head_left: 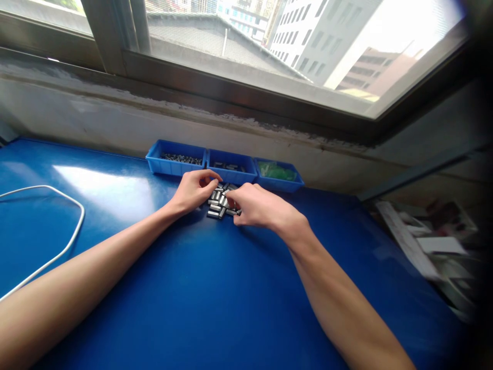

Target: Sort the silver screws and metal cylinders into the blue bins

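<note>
A pile of small dark and silver rectangular metal pieces [215, 208] lies on the blue tabletop between my hands. My left hand [192, 191] rests at the pile's upper left, its thumb and forefinger brought close together in a pinch. Whatever sits between those fingertips is too small to make out. On the right side, my right hand [256, 205] curls its fingers down over the pile's edge, thumb nearest me. Its fingers partly cover some pieces, and what they grip is hidden.
Behind the pile stand three blue bins: the left bin [173, 165] holds many small parts, the middle bin [231, 176] several metal pieces, the right bin [279, 184] green bags. A white cable [82, 210] crosses the blue table [215, 298] at left. A window [239, 77] rises behind.
</note>
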### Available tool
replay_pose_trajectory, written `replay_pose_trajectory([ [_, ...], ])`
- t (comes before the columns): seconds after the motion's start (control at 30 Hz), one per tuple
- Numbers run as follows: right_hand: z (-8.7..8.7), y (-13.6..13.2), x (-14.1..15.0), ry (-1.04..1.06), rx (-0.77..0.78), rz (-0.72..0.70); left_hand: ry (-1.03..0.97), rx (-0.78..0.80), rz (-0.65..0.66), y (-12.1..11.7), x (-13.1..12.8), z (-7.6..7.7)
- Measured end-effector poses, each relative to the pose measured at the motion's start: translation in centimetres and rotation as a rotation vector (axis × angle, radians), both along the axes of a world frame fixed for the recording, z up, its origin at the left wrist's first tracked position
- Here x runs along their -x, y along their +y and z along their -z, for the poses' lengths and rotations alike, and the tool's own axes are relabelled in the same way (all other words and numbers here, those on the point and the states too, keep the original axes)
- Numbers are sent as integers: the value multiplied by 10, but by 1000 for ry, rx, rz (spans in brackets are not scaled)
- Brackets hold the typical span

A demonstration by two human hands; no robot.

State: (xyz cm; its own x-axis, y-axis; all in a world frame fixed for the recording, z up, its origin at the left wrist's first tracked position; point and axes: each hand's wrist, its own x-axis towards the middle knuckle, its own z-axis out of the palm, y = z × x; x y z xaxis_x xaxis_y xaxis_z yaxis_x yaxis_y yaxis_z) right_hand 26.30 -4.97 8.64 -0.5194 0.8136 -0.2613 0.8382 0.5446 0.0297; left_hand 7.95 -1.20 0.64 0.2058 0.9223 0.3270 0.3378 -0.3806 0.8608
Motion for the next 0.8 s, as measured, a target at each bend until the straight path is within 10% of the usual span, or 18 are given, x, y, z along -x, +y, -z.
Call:
replay_pose_trajectory([
  [0.53,6,12,-11,174,-51,-49,13,-18,22,2,1,5],
  [0.8,2,22,-34,765,258,71,23,3,25,1,-1,1],
])
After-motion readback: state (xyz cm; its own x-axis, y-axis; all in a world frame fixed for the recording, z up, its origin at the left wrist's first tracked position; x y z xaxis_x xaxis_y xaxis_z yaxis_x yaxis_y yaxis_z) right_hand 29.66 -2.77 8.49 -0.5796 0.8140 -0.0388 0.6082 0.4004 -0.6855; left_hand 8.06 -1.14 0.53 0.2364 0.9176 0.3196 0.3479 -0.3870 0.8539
